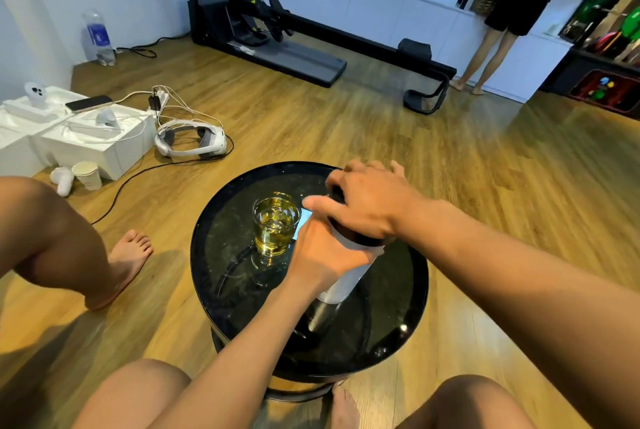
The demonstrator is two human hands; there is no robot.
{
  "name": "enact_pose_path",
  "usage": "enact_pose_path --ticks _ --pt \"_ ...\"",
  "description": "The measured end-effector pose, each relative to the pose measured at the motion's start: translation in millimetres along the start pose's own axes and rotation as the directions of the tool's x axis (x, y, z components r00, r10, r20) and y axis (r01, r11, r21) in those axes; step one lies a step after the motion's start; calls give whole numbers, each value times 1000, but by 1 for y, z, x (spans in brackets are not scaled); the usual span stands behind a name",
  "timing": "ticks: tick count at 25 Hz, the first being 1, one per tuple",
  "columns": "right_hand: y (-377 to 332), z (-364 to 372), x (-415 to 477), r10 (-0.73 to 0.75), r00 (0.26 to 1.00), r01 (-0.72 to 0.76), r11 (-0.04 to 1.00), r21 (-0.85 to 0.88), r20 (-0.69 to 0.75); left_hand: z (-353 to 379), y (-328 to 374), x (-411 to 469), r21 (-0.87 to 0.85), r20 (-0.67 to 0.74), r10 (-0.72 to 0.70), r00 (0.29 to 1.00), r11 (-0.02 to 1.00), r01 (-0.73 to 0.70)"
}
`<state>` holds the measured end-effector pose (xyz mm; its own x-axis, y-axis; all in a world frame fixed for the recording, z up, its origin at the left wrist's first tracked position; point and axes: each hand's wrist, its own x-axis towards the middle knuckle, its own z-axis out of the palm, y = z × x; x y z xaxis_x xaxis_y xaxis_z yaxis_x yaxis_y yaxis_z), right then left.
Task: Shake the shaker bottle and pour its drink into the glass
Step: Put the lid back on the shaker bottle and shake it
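Head view: the shaker bottle (341, 278) stands upright near the middle of the round black table (221, 290), its long axis vertical, just right of the glass (276, 224), which already holds yellow drink and sits toward the table's far-left edge. Both hands are on the bottle. The left hand (323, 252) is wrapped closed around its white body from the glass side. The right hand (367, 203) is clamped down over the dark lid from above, fingers curled round it. The lid work, I judge, falls to the right hand while the left steadies.
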<state>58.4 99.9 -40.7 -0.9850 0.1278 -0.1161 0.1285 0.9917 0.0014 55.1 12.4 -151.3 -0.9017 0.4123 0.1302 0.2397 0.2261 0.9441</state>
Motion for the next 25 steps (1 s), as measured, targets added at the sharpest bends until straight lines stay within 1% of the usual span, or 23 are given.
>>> enact_pose_path --ticks 1,2,3,4,5,6,8,9,10,11,12,13,14,15,16,17,19,20,21,22,23,24,25 --pt "5 5 -9 -80 995 76 996 -53 -65 1 -1 0 1 4 19 1000 1000 -19" --pt "5 10 -14 -68 990 60 995 -75 -124 2 0 1 8 15 18 1000 1000 -18" --pt "1 13 -11 23 984 -31 999 -39 -175 2 0 1 13 24 1 1000 1000 -2" --pt "-5 15 -3 146 972 -145 989 22 -186 3 0 1 5 29 -13 1000 1000 13" --pt "-10 14 4 220 964 -215 975 53 -148 3 -1 0 -11 23 -23 999 1000 23" --pt "-11 11 7 203 972 -199 979 52 -119 3 0 0 -22 14 -30 999 999 30" --pt "-1 6 4 25 996 -21 998 54 -88 3 2 0 -3 -2 -24 1000 1000 24" --pt "7 6 -3 -61 993 64 998 27 -105 4 3 -1 11 -3 -6 1000 1000 6" --pt "12 9 -12 -101 984 101 995 -8 -144 5 3 -1 23 3 7 1000 1000 -7" --pt "11 13 -17 -63 982 61 998 -16 -176 6 3 0 30 9 13 1000 999 -14" --pt "6 17 -13 45 979 -44 999 10 -198 6 3 0 27 17 6 1000 1000 -7" --pt "-1 19 -5 183 966 -176 983 58 -180 7 2 0 10 19 -6 1000 1000 6" --pt "-7 18 3 275 954 -267 960 81 -122 7 2 -1 -14 13 -18 1000 1000 18" --pt "-8 13 7 291 955 -286 955 76 -63 7 1 -1 -29 3 -33 999 999 33" --pt "-3 10 9 223 975 -221 974 58 -23 6 1 -2 -26 4 -45 999 999 45" --pt "2 5 7 115 993 -115 992 50 -8 6 0 -1 -13 8 -48 999 999 48" --pt "14 4 -5 -113 992 113 994 -7 -63 7 -2 -1 27 12 -22 1000 999 22" --pt "16 8 -9 -148 982 143 988 -52 -114 8 -2 -1 33 12 -12 1000 999 12" --pt "15 13 -6 -110 980 101 993 -64 -166 9 -2 -1 17 9 -13 1000 1000 13" --pt "12 17 0 -24 980 17 999 -37 -199 8 -2 -1 -11 6 -22 1000 1000 22" --pt "8 18 5 75 980 -77 997 -3 -186 9 -3 -1 -33 3 -27 1000 999 27" --pt "7 17 7 102 981 -102 995 9 -166 9 -4 -2 -47 -3 -24 1000 999 24" --pt "9 14 7 51 988 -53 999 -4 -142 9 -5 -2 -42 -8 -11 1000 999 11"
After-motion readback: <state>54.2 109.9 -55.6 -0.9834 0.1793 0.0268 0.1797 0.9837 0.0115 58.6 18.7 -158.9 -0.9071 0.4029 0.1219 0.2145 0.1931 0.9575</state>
